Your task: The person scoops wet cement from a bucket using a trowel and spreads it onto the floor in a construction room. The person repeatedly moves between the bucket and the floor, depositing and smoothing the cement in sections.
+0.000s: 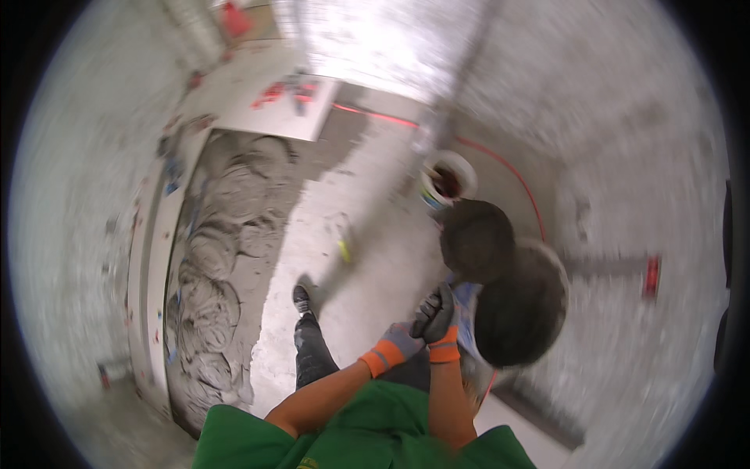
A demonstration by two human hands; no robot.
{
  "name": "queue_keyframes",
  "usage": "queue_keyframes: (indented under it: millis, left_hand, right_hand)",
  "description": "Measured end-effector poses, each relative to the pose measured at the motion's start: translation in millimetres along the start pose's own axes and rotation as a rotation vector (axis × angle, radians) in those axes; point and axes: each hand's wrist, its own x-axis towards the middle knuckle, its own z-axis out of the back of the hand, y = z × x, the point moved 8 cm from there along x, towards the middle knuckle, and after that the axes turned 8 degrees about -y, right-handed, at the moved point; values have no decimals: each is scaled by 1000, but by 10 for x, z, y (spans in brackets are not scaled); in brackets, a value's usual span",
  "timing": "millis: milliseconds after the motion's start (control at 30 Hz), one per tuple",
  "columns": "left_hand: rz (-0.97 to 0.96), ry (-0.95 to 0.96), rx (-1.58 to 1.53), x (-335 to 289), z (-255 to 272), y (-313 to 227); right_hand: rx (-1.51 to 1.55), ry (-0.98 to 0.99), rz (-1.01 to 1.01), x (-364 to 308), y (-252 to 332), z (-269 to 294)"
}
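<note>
Left hand (402, 341) and right hand (440, 314) joined
Neither grip's opening or hold can be told; one white bucket (471, 173) is seen.

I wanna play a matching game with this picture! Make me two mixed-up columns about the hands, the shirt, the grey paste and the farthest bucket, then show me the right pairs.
Things:
1. Left hand and right hand
2. Shirt
3. Grey paste
4. Farthest bucket

Clues:
A. Spread in swirls on the left side of the floor
B. White, with something brown inside
C. Close together, in gloves with orange cuffs
D. Green

Right pairs: 1-C, 2-D, 3-A, 4-B
</note>
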Motion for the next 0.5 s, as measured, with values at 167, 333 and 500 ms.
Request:
queue_keyframes:
  millis: [167, 333, 500]
  left_hand:
    - [-21, 346, 212, 293, -1765, 326]
    - [730, 706, -171, 463, -3229, 1017]
    - [973, 876, -474, 1036, -4263, 1566]
  right_hand:
    - [131, -322, 64, 186, 621, 2025]
    - [234, -549, -31, 641, 847, 3606]
    - [250, -663, -281, 1635, 633, 4976]
